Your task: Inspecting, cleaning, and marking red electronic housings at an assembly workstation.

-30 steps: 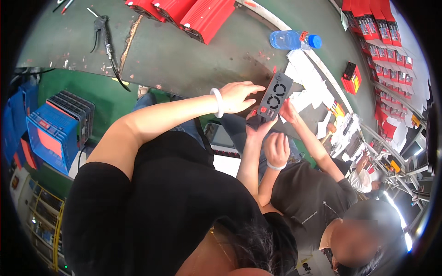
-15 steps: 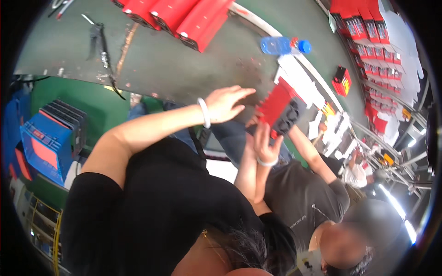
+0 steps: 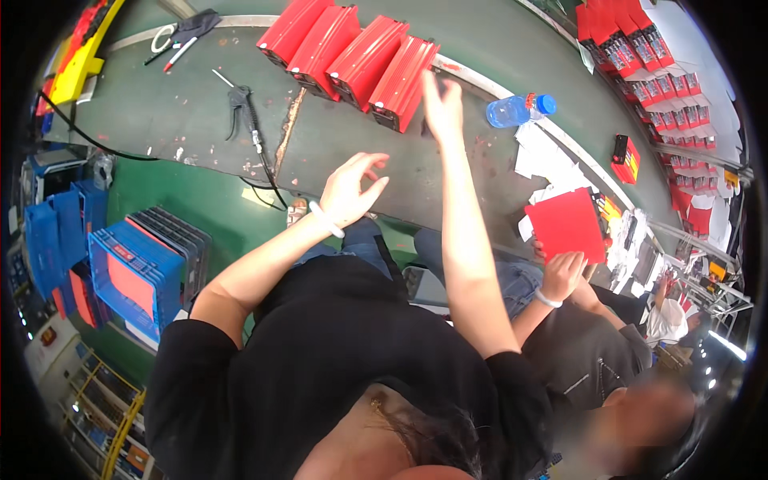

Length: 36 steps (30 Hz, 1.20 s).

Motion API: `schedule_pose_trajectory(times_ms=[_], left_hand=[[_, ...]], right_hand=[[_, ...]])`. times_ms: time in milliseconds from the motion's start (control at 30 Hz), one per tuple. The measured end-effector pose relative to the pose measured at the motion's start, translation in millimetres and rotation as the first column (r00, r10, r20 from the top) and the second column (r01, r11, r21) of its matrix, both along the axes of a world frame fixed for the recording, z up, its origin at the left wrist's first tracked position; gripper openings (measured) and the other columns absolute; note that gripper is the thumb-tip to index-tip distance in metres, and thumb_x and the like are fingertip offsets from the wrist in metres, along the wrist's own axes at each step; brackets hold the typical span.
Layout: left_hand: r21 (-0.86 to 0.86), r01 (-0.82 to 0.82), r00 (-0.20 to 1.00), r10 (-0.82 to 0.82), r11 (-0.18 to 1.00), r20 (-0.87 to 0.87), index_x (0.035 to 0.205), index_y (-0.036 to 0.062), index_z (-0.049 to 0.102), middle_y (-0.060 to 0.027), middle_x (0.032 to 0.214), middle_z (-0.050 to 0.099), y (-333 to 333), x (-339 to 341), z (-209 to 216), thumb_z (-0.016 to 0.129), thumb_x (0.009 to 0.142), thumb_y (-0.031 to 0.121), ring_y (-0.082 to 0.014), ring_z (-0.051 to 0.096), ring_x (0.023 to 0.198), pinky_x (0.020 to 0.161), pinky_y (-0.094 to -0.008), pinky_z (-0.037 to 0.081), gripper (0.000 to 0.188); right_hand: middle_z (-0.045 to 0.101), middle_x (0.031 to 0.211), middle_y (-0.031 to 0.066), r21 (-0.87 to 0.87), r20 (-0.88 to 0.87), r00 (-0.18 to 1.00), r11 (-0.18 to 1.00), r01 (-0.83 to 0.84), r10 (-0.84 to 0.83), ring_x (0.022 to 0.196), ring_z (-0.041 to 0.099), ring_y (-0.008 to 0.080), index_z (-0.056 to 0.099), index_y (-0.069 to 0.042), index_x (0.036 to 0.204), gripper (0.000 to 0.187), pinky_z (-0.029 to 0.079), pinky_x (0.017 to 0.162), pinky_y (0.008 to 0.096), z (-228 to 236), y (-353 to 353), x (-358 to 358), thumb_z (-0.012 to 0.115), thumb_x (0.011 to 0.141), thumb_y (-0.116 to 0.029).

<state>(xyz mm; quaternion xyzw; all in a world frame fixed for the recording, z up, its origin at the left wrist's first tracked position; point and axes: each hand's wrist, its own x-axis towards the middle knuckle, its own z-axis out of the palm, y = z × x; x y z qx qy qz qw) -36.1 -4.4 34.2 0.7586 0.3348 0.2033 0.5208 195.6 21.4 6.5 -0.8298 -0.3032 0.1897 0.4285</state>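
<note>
The left hand (image 3: 352, 188) hangs over the near edge of the desk (image 3: 200, 120) with its fingers spread loosely and nothing in it; a pale band sits on the wrist just behind it. The right hand (image 3: 442, 108) is stretched further out, fingers open and nearly straight, also holding nothing. Its fingertips sit right at the end of the nearest red case (image 3: 404, 84); I cannot tell whether they actually touch it.

That case is the last of a row of red cases (image 3: 344, 52), four long ones lying side by side and slanting away beyond both hands. Just to the right of the right hand a clear water bottle (image 3: 518, 110) with a blue cap lies on its side. Left of the left hand, a pair of black pliers (image 3: 237, 102) rests on the desk with a thin dark cable trailing from near it towards the edge.

Further right of the right hand, beside white papers (image 3: 544, 156), a co-worker's hand (image 3: 562, 274) holds up a flat red sheet (image 3: 566, 224). Beyond that, a small red and black box (image 3: 625, 156) sits on the desk. Down below the left hand, on the floor, stand blue crates (image 3: 128, 268).
</note>
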Motion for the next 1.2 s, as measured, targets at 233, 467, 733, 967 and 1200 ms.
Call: schedule_pose_trajectory(times_ms=[233, 467, 733, 967, 1200], left_hand=[[-0.173, -0.124, 0.990, 0.134, 0.977, 0.046, 0.129, 0.0068, 0.058, -0.0059, 0.112, 0.064, 3, -55, -5, 0.069, 0.087, 0.010, -0.0141, 0.065, 0.088, 0.082, -0.0313, 0.052, 0.044], [0.230, -0.064, 0.996, 0.047, 0.971, 0.076, 0.148, 0.0045, 0.038, -0.0177, 0.147, 0.045, 52, -74, 14, 0.084, 0.072, 0.024, -0.0302, 0.043, 0.136, 0.112, -0.0420, 0.036, 0.091], [-0.385, 0.506, 0.862, -0.441, 0.772, 0.250, 0.141, -0.0033, 0.040, -0.0163, 0.136, 0.053, 112, -109, 48, 0.090, 0.067, 0.019, -0.0226, 0.051, 0.126, 0.108, -0.0373, 0.041, 0.093], [-0.557, 0.264, 0.963, -0.186, 0.787, 0.193, 0.127, -0.0068, 0.050, -0.0119, 0.120, 0.062, 76, -193, 63, 0.090, 0.067, 0.009, -0.0168, 0.059, 0.111, 0.097, -0.0334, 0.048, 0.074], [-0.539, 0.307, 0.948, -0.204, 0.784, 0.244, 0.133, -0.0057, 0.049, -0.0121, 0.127, 0.060, 56, -232, 83, 0.088, 0.068, 0.008, -0.0179, 0.056, 0.119, 0.106, -0.0343, 0.043, 0.077]], right_hand=[[0.068, 0.095, 0.0247, -0.101, 0.304, 0.952, 0.995, -0.007, 0.037, 0.096, 0.065, 0.0443, 0.062, 0.001, 0.099, 0.036, 0.051, 0.083, 0.0477, -9, 9, 4, 0.058, 0.093, -0.034], [0.072, 0.094, 0.0103, -0.008, -0.130, 0.938, 0.946, -0.325, 0.321, 0.088, 0.066, 0.0133, 0.063, 0.005, 0.117, 0.037, 0.051, 0.079, 0.0307, 47, -79, -4, 0.055, 0.099, -0.026], [0.069, 0.102, 0.0024, 0.121, -0.491, 0.544, 0.672, -0.731, 0.680, 0.090, 0.060, 0.0066, 0.063, 0.003, 0.118, 0.035, 0.049, 0.084, 0.0252, 130, -90, -100, 0.054, 0.101, -0.026], [0.063, 0.104, 0.0066, -0.014, -0.353, 0.911, 0.972, -0.233, 0.214, 0.094, 0.059, 0.0122, 0.052, -0.001, 0.128, 0.039, 0.049, 0.082, 0.0270, 157, -85, -123, 0.049, 0.098, -0.026], [0.064, 0.102, 0.0033, 0.189, -0.050, 0.721, 0.716, -0.672, 0.691, 0.089, 0.063, 0.0117, 0.064, -0.005, 0.111, 0.029, 0.052, 0.077, 0.0296, 175, -72, -215, 0.069, 0.083, 0.001]])
